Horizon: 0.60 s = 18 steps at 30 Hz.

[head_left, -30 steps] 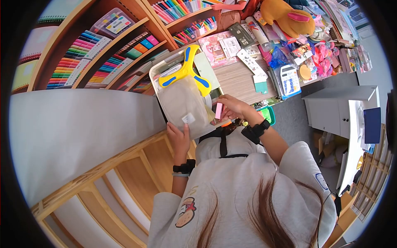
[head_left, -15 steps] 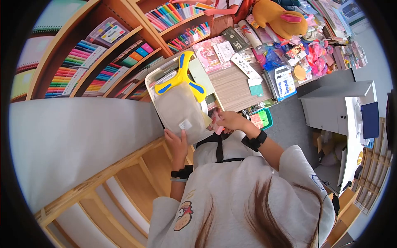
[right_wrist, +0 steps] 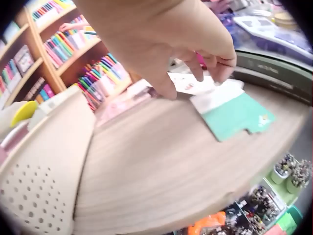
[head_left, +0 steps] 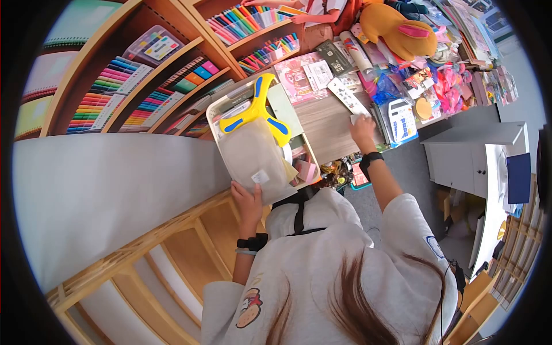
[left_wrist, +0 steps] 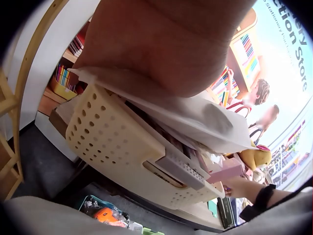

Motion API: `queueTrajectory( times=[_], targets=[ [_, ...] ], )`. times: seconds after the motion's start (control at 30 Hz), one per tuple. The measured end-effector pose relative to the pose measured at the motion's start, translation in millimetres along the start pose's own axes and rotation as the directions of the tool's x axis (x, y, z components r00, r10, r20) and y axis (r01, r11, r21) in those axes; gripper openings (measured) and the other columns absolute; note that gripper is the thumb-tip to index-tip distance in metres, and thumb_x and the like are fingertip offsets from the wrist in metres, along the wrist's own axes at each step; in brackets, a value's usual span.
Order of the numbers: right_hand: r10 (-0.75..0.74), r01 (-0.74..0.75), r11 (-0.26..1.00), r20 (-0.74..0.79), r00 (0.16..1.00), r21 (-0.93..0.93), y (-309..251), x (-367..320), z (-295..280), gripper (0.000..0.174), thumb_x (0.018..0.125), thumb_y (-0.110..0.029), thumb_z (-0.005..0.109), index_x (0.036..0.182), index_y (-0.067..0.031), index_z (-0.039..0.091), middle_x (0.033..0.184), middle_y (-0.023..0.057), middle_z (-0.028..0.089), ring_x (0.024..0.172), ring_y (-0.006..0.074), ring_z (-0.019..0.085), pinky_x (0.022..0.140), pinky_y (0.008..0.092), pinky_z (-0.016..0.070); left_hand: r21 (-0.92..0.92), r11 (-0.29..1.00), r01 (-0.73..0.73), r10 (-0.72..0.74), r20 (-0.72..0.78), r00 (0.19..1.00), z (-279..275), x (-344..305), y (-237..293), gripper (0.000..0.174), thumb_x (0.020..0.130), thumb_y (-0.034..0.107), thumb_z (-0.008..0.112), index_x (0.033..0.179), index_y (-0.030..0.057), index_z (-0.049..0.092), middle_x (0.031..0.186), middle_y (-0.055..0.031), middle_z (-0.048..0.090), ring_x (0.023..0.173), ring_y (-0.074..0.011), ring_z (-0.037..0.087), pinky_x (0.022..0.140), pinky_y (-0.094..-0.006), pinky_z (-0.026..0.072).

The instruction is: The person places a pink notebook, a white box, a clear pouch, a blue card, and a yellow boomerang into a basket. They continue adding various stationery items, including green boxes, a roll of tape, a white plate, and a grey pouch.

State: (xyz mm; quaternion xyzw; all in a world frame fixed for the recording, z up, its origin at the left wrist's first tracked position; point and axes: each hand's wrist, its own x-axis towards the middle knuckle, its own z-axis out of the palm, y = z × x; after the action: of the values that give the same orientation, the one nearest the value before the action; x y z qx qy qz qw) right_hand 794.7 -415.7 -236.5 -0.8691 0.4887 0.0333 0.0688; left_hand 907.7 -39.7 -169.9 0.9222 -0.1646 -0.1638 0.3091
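My left hand [head_left: 248, 201] holds the corner of a soft translucent bag [head_left: 247, 152], thumb on top near its white label; the fingers' undersides are hidden. The bag lies in a cream perforated basket [left_wrist: 107, 132], under a yellow three-armed boomerang [head_left: 261, 109] with blue pads. At the basket's near right corner rests a pink box-like piece [head_left: 306, 171]. My right hand [right_wrist: 181, 49] reaches over the wood-grain table [right_wrist: 142, 156], thumb and fingers apart. Its fingertips are right at a white and teal card [right_wrist: 237, 115].
A long printed strip [head_left: 347, 96] and pink packaging [head_left: 302, 77] lie behind the right hand. A calculator [head_left: 401, 121] and a plush toy [head_left: 397, 31] stand on the cluttered right side. Below the table edge is a teal bin [left_wrist: 93, 203]. A light wooden rail [head_left: 144, 241] runs at left.
My right hand has let go of the pink piece at the basket's corner and moved right and away from me to the white and teal card. The left hand stays on the bag.
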Motion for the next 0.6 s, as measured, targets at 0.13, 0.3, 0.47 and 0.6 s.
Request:
queueTrajectory(
  times=[0.13, 0.3, 0.47, 0.6],
  targets=[
    [0.182, -0.166, 0.981, 0.159, 0.970, -0.104, -1.9, -13.6, 7.0, 0.038, 0.075, -0.026, 0.058, 0.099, 0.0010, 0.047, 0.101, 0.0162, 0.053, 0.097, 0.0277, 0.050, 0.080, 0.0384, 0.0422, -0.016, 0.999, -0.047, 0.047, -0.009, 0.999, 4.1, 1.7, -6.1, 0.079, 0.086, 0.040, 0.043, 0.128, -0.0153, 0.005, 0.132, -0.0317, 0.011, 0.123, -0.0423, 0.017, 0.103, -0.0420, 0.0162],
    [0.071, -0.064, 0.987, 0.045, 0.996, -0.150, 3.0, -19.6, 7.5, 0.031, 0.077, -0.021, 0.053, 0.097, 0.0020, 0.047, 0.098, 0.0210, 0.053, 0.089, 0.0297, 0.056, 0.071, 0.0338, 0.0488, -0.018, 0.999, -0.032, 0.032, 0.017, 0.999, 5.6, 0.6, -10.0, 0.078, 0.087, 0.040, 0.041, 0.128, -0.0138, 0.003, 0.133, -0.0305, 0.008, 0.123, -0.0415, 0.016, 0.102, -0.0415, 0.0155],
    [0.158, -0.167, 0.978, 0.082, 0.984, 0.125, 9.8, -14.2, -8.4, 0.029, 0.071, -0.025, 0.062, 0.081, 0.0019, 0.057, 0.078, 0.0219, 0.061, 0.071, 0.0365, 0.060, 0.066, 0.0418, 0.0494, 0.001, 0.999, -0.039, 0.039, 0.010, 0.999, 7.6, 0.9, -12.9, 0.077, 0.088, 0.041, 0.040, 0.129, -0.0125, 0.003, 0.133, -0.0296, 0.006, 0.123, -0.0406, 0.015, 0.102, -0.0411, 0.0145],
    [0.072, -0.069, 0.990, -0.020, 0.997, 0.123, 3.3, -34.5, -56.2, 0.021, 0.072, -0.019, 0.058, 0.074, 0.0016, 0.059, 0.072, 0.0228, 0.060, 0.066, 0.0348, 0.061, 0.060, 0.0403, 0.0502, 0.035, 0.997, -0.065, 0.066, -0.033, 0.997, 7.0, 1.4, -9.8, 0.077, 0.086, 0.038, 0.044, 0.128, -0.0145, 0.007, 0.131, -0.0319, 0.012, 0.121, -0.0424, 0.019, 0.102, -0.0422, 0.0176]
  ],
)
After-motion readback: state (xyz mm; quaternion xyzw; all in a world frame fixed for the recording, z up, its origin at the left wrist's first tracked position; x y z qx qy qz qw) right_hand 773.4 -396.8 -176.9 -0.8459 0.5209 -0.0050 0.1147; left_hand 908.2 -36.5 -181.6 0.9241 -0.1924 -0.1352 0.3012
